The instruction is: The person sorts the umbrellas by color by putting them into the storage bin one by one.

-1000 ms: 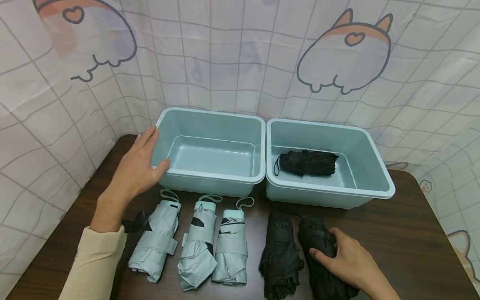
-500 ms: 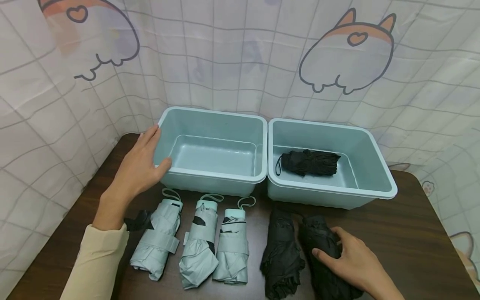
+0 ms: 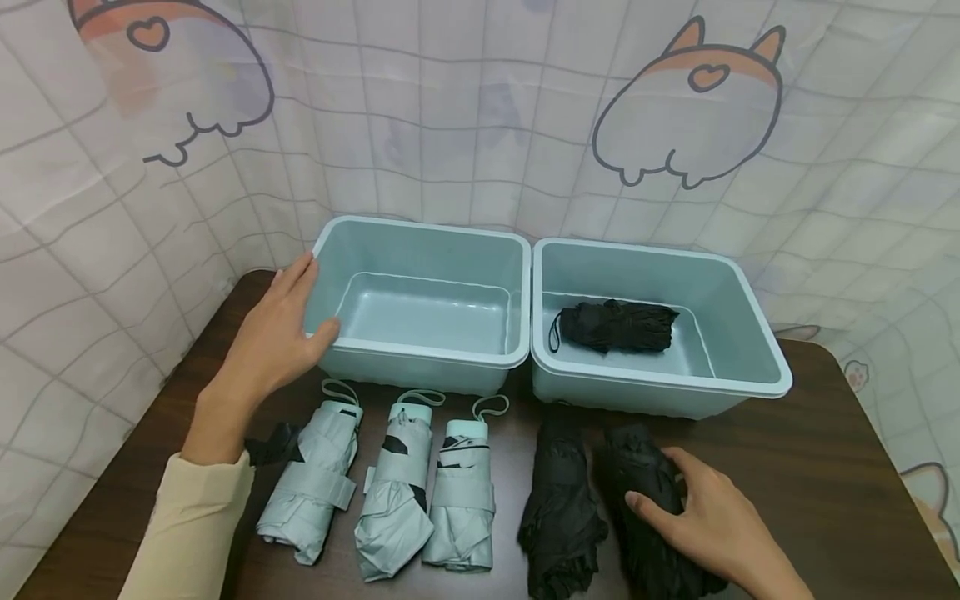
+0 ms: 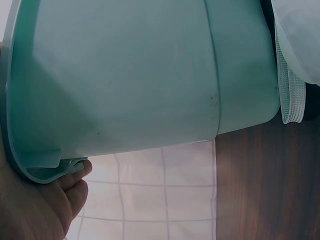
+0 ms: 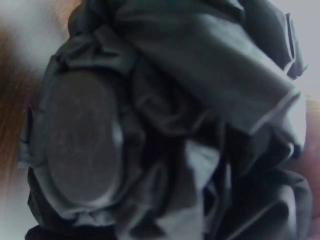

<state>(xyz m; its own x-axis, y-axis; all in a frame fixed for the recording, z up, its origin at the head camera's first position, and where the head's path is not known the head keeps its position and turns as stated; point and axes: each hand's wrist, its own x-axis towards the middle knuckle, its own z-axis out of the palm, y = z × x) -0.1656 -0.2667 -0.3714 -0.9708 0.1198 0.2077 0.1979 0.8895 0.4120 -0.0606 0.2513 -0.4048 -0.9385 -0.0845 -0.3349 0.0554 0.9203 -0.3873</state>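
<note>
My left hand (image 3: 273,329) rests on the left end of the pale blue bin (image 3: 427,357) in the head view, fingers straight and thumb spread over the front rim. In the left wrist view its fingertips (image 4: 79,172) show at the rim's corner. My right hand (image 3: 716,517) grips a folded black umbrella (image 3: 637,475), thumb on one side and fingers on the other. Crumpled black fabric and the umbrella's oval end (image 5: 85,137) fill the right wrist view. Just left of it lies a second black umbrella (image 3: 561,508).
Several light grey-green folded umbrellas (image 3: 461,500) lie before the left bin, wrist loops toward it. A second pale blue bin (image 3: 660,385) adjoins on the right, holding a black umbrella (image 3: 617,325). Behind the brown table (image 3: 810,467) hangs a grid-patterned curtain (image 3: 450,108).
The black umbrella in my right hand has shifted slightly to the right, away from the one beside it, with the hand moving along. My left hand stays on the bin.
</note>
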